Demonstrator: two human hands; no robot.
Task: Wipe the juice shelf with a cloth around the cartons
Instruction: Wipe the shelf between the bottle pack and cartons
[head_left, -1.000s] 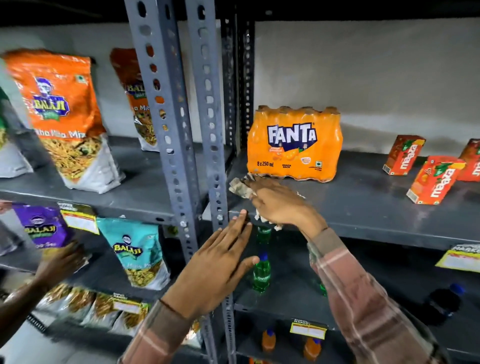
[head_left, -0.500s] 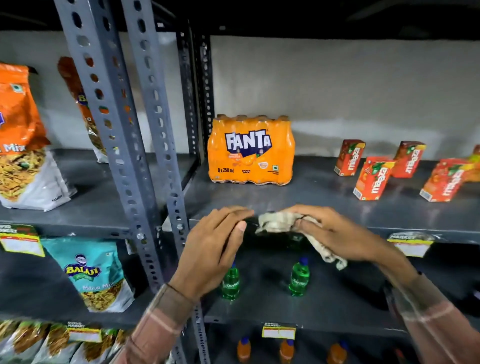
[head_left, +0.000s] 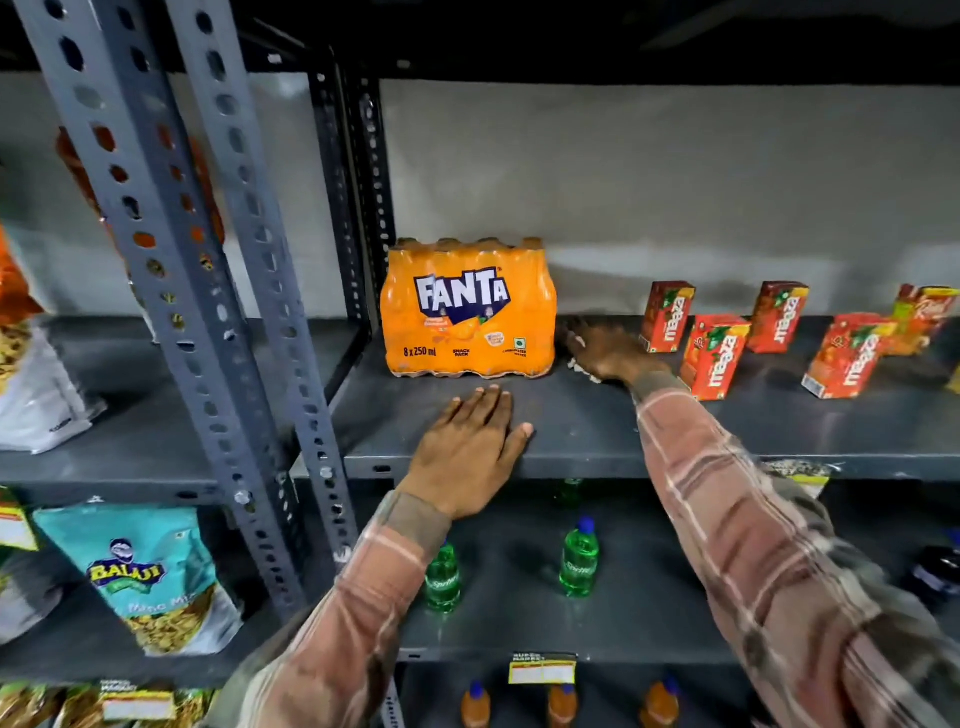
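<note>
Right hand (head_left: 605, 349) had moved back beside the Fanta pack (head_left: 467, 309).
It pressed the cloth (head_left: 577, 366) down; left hand (head_left: 467, 447) lay flat, released, on the shelf (head_left: 597, 431).

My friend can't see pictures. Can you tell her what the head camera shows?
A person's right hand presses a cloth onto a grey shelf, between an orange Fanta pack and red Maaza juice cartons. Their left hand lies flat on the shelf's front edge, with green bottles on the shelf below.

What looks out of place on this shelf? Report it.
The cartons stand scattered on the shelf, staggered and turned at different angles. No spill or damage shows. The right hand presses the cloth beside the Fanta pack.
</note>
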